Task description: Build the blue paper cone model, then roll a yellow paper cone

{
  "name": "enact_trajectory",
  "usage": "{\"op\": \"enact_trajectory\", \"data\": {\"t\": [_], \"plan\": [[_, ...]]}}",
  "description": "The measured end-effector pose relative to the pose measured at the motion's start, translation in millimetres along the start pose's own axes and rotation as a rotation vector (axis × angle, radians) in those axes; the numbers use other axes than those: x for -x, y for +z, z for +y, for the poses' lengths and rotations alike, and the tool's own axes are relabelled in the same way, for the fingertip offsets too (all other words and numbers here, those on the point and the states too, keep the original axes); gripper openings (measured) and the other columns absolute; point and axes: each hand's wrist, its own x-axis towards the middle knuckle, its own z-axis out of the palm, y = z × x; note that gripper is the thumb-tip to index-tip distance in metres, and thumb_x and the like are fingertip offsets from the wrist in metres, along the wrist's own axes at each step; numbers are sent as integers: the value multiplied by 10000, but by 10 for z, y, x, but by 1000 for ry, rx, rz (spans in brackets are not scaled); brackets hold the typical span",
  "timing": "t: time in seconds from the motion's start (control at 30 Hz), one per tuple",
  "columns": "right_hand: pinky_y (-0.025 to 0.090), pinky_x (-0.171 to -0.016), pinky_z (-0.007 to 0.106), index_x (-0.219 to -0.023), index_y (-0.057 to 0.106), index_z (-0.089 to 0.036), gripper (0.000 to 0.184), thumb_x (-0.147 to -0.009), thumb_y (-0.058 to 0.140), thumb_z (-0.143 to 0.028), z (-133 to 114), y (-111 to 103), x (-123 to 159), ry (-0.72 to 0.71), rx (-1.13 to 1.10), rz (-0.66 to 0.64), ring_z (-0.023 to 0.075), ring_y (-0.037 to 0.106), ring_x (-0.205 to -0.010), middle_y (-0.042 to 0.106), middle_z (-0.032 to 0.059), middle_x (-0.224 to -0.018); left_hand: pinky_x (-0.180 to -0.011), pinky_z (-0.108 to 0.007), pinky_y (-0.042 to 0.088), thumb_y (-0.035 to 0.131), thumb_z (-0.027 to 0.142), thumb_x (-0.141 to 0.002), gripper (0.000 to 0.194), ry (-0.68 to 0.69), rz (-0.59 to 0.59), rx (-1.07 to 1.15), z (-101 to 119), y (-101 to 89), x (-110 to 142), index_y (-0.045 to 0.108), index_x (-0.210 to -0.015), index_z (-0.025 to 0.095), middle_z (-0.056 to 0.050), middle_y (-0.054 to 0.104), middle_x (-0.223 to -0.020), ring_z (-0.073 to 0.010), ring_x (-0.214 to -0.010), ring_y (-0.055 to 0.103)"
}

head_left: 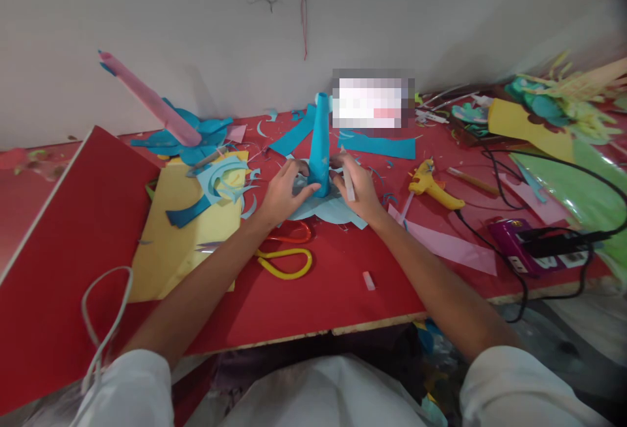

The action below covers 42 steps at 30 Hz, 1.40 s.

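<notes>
A tall blue paper cone (320, 143) stands upright on a pale blue paper base (337, 213) in the middle of the red table (323, 296). My left hand (283, 193) presses fingers and thumb against the cone's lower left side. My right hand (356, 184) touches the cone's lower right side and is closed on a whitish glue stick (347, 182) that points up and back.
Yellow-handled scissors (287, 258) lie near my left forearm. A yellow glue gun (431, 184) lies to the right, with a purple power strip (533, 244) and black cables. A pink paper tube (151, 102), blue scraps and a yellow sheet (183, 231) lie at left. A red board (59, 244) leans at far left.
</notes>
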Motion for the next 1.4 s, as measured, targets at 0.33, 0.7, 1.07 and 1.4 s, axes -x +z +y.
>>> {"op": "enact_trajectory", "data": {"t": [0.33,0.7,1.07,1.4], "plan": [[616,-865,402,-1180,597,-275,344,-961,658,-533,-125,27,32,17,-89,59,267,738,-1053,748,81,-1158,-1139,-507,452,755,552,-874,655,-65,-90,-126,-24,41,33,485,-1369,217,-153,617,-1422,-343,-1356,583],[578,-1004,487,-1331,548,-286,505,-900,757,-447,-216,85,86,-40,-65,26,299,680,-1175,691,113,-1278,-1115,-541,468,659,669,-899,858,-48,-153,-78,-86,69,46,374,-1555,194,-189,609,-1449,-387,-1356,572],[581,-784,368,-1159,602,-244,401,-905,727,-529,-207,52,51,97,-40,-40,255,737,-867,762,61,-981,-1102,-528,440,688,606,-905,919,-15,-132,-311,36,51,44,300,-1625,187,-209,572,-1450,-399,-1314,574],[587,-940,449,-1218,607,-263,494,-888,723,-613,-104,57,21,52,-70,22,290,735,-1059,760,97,-1140,-1114,-481,463,612,325,-963,564,-130,-92,-238,-90,44,2,496,-1495,178,-174,619,-1429,-342,-1308,601]]}}
